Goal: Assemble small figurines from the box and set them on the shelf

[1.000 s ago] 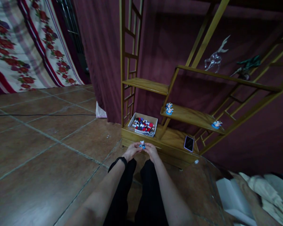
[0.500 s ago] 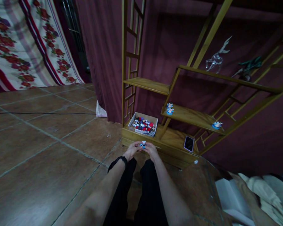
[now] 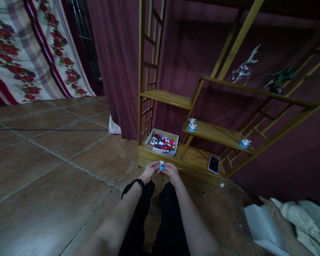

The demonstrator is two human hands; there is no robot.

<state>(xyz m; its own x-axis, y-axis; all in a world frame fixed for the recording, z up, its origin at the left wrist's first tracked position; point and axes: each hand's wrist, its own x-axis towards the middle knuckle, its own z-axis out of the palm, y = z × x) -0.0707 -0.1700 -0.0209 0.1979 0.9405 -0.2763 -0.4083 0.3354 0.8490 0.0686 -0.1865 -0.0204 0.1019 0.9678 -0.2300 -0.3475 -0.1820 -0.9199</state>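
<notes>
A small white figurine on a blue base [image 3: 162,165] is held between both hands, in front of the low cabinet. My left hand [image 3: 150,171] grips its left side, and my right hand [image 3: 172,171] has its fingers closed on the right side. Just beyond the hands, a shallow cardboard box [image 3: 164,152] holds a jumble of small red, white and black figurines [image 3: 162,141]. Similar blue-based figurines stand on the wooden shelf [image 3: 216,134]: two close together [image 3: 192,125] at its left end and one [image 3: 245,143] at its right.
A phone [image 3: 213,164] lies on the cabinet top [image 3: 196,160]. Higher up are a clear deer-like ornament [image 3: 242,71] and a dark green ornament [image 3: 280,79]. A white box [image 3: 265,227] and cloth are at lower right. A cable [image 3: 50,129] crosses the tiled floor.
The figurine has been turned a little in my fingers, so more of its blue base shows. Both hands stay in nearly the same place.
</notes>
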